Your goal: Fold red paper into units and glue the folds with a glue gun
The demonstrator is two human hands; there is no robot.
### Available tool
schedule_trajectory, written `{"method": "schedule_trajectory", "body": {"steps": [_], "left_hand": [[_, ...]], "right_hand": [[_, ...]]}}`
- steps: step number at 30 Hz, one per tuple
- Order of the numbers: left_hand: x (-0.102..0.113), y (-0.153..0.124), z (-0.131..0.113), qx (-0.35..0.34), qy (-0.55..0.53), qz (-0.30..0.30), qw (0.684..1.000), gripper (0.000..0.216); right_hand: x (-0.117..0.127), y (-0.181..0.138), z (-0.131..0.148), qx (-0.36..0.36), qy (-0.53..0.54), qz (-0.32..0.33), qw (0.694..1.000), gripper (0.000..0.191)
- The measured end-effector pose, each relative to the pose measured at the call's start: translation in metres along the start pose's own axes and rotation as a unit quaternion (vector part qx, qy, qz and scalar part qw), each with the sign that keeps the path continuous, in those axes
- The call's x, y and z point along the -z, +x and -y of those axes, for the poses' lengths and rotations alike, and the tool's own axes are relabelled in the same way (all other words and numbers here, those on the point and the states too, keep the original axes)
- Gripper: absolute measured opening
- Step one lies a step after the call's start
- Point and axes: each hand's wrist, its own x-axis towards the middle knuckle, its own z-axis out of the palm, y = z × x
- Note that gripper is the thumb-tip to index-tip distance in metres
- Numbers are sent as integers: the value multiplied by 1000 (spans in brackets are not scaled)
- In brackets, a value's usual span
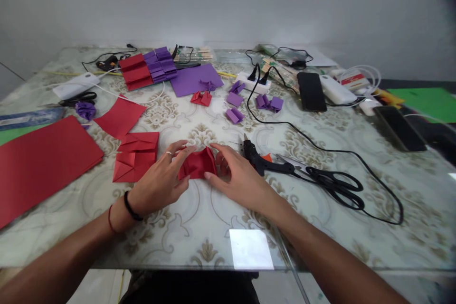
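Observation:
A piece of red folded paper (197, 165) lies on the table between my hands, its left and right sides bent upward. My left hand (160, 178) grips its left side between thumb and fingers. On the other side, my right hand (237, 173) pinches the raised right edge. Several creased red paper squares (137, 154) lie just left of my left hand, partly covered by it. To the right of my right hand rests a black glue gun (258, 156), its nozzle pointing away from me. Black-handled scissors (331, 183) lie beside it.
Red sheets (46, 161) are stacked at the left. Small purple folded pieces (235, 99) and a small red one (201, 99) lie farther back. A white power strip (254, 83) feeds a black cord looping across the right side. Two phones (311, 91) lie at the right.

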Motion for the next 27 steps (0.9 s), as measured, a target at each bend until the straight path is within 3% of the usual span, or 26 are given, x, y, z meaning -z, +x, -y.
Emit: {"method": "schedule_trajectory", "body": {"steps": [5, 11, 14, 20, 24, 27], "left_hand": [[-2, 1, 4, -9, -9, 16, 1000, 75], [-3, 1, 5, -1, -6, 3, 1000, 29], [-3, -1, 5, -12, 6, 20, 1000, 18], [-3, -2, 8, -35, 26, 53, 998, 19], [-7, -3, 14, -40, 34, 69, 996, 44], [-13, -4, 16, -40, 36, 74, 996, 47]], "right_hand": [[7, 0, 2, -12, 25, 48, 998, 74], [10, 1, -1, 27, 62, 58, 996, 52], [7, 2, -3, 47, 63, 70, 994, 37], [-5, 4, -5, 104, 22, 45, 993, 30], [-16, 3, -7, 121, -3, 27, 992, 29], [-21, 3, -6, 129, -42, 24, 991, 26]]}}
